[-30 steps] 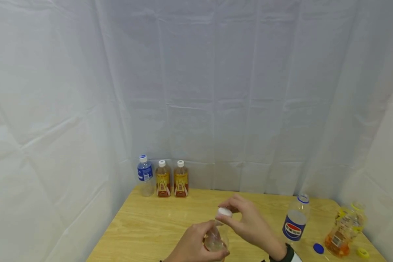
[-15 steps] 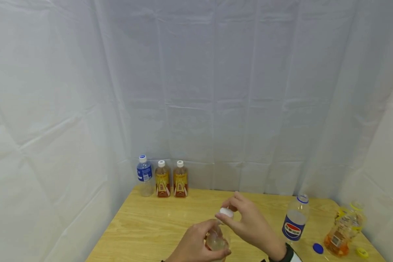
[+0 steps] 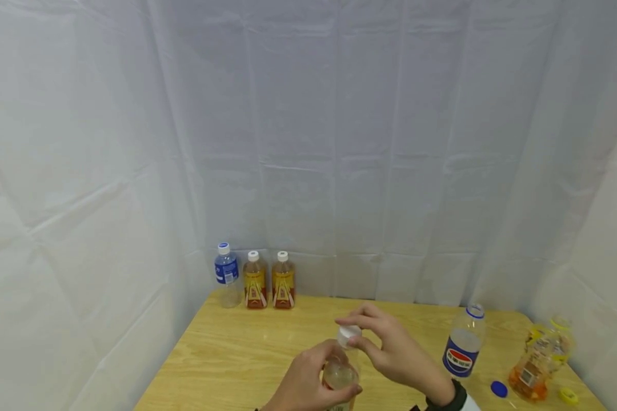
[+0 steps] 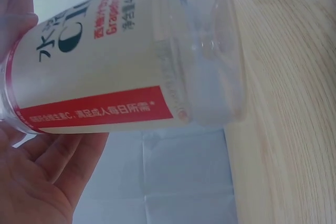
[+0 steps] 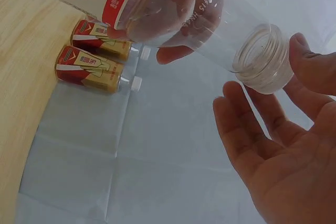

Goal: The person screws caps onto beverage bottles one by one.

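A clear plastic drink bottle [image 3: 341, 374] is held in front of me over the table, tilted. My left hand [image 3: 308, 377] grips it round the body, thumb on the near side. Its pale label [image 4: 100, 66] with a red band shows in the left wrist view, above the see-through base. At the top of the bottle, my right hand [image 3: 396, 351] has thumb and index finger on the white cap [image 3: 348, 335]. In the right wrist view the thumb [image 5: 312, 69] meets the ridged mouth end [image 5: 265, 61], while the other fingers reach out below it.
Back left on the wooden table [image 3: 221, 354] stand a blue-labelled bottle [image 3: 227, 274] and two yellow-labelled bottles [image 3: 255, 285]. To the right are an uncapped Pepsi bottle [image 3: 461, 348], a yellow-ringed bottle [image 3: 535, 371], a blue cap [image 3: 499, 389] and a yellow cap [image 3: 568, 395]. White sheets [image 3: 365, 171] surround the table.
My right fingers have shifted round the cap: the index finger now reaches farther left across it, and the thumb sits lower right. The bottle top has moved slightly left; the left hand keeps its grip.
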`<state>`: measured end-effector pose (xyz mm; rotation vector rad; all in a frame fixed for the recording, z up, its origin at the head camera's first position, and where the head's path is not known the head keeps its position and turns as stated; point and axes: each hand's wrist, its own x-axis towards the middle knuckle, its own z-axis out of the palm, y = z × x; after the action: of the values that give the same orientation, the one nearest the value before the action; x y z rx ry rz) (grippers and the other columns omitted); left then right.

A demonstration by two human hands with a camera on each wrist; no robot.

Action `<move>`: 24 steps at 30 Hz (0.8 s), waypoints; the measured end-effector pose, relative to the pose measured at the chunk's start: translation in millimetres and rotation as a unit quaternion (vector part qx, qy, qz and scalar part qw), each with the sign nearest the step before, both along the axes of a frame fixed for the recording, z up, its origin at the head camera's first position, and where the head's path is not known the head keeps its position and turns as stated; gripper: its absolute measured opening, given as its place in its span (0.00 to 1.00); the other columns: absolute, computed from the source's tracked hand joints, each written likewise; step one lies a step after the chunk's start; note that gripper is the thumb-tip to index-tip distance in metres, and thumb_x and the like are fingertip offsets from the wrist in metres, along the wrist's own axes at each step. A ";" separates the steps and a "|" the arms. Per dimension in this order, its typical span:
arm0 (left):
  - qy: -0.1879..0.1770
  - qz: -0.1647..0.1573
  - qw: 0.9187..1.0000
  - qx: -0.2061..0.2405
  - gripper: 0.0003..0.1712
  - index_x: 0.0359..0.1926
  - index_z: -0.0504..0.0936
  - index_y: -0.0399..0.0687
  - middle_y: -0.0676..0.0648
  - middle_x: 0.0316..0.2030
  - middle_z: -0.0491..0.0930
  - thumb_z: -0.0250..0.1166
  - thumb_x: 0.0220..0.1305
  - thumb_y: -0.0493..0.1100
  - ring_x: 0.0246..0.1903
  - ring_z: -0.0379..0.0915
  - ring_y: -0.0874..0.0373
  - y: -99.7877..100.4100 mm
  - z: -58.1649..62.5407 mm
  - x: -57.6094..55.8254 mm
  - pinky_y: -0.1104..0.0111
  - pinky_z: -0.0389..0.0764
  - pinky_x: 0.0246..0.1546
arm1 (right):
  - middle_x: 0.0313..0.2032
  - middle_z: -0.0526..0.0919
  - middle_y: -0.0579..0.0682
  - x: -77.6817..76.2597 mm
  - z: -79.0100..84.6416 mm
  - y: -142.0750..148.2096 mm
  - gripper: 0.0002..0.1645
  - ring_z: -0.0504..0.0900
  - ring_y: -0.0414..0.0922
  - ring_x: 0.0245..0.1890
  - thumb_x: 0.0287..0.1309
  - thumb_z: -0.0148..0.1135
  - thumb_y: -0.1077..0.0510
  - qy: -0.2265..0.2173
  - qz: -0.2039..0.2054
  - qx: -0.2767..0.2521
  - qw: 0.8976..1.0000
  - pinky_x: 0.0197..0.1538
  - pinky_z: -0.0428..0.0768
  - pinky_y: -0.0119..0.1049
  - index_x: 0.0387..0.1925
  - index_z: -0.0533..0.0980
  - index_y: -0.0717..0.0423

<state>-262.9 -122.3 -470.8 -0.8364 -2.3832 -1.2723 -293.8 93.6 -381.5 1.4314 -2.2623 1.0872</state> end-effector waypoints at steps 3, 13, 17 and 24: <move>-0.003 0.016 1.000 -0.007 0.22 0.46 0.79 0.56 0.62 0.37 0.81 0.75 0.63 0.62 0.34 0.78 0.73 3.2 -1.7 -1.4 0.75 0.81 0.33 | 0.47 0.79 0.39 -1.4 -4.0 -0.8 0.15 0.77 0.35 0.42 0.73 0.63 0.56 0.021 -0.016 0.000 1.000 0.43 0.80 0.34 0.58 0.82 0.43; 0.029 0.054 0.998 0.006 0.24 0.46 0.79 0.56 0.58 0.40 0.83 0.75 0.62 0.64 0.37 0.80 0.70 9.4 -7.1 -15.5 0.75 0.81 0.33 | 0.52 0.78 0.41 -4.9 -10.2 2.6 0.19 0.80 0.38 0.49 0.75 0.62 0.52 0.019 -0.075 0.007 0.997 0.48 0.83 0.37 0.63 0.79 0.46; 0.009 0.082 0.996 0.016 0.30 0.53 0.79 0.53 0.53 0.44 0.85 0.76 0.60 0.64 0.40 0.84 0.63 2.8 -12.9 -39.1 0.72 0.83 0.34 | 0.62 0.76 0.45 -5.3 -11.1 9.6 0.26 0.80 0.46 0.60 0.75 0.63 0.51 -0.001 -0.100 0.001 0.995 0.56 0.84 0.47 0.70 0.74 0.47; 0.021 0.205 0.978 0.032 0.39 0.59 0.78 0.44 0.47 0.50 0.83 0.84 0.51 0.55 0.49 0.82 0.49 -23.7 -17.8 -111.4 0.55 0.85 0.47 | 0.55 0.79 0.36 -2.0 -11.7 31.8 0.16 0.82 0.42 0.55 0.75 0.62 0.57 -0.008 -0.136 -0.022 0.990 0.55 0.84 0.44 0.59 0.81 0.38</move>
<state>-374.3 -146.0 -488.6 -0.3219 -2.3075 -1.1398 -295.8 125.4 -393.2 1.0611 -2.3430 1.0554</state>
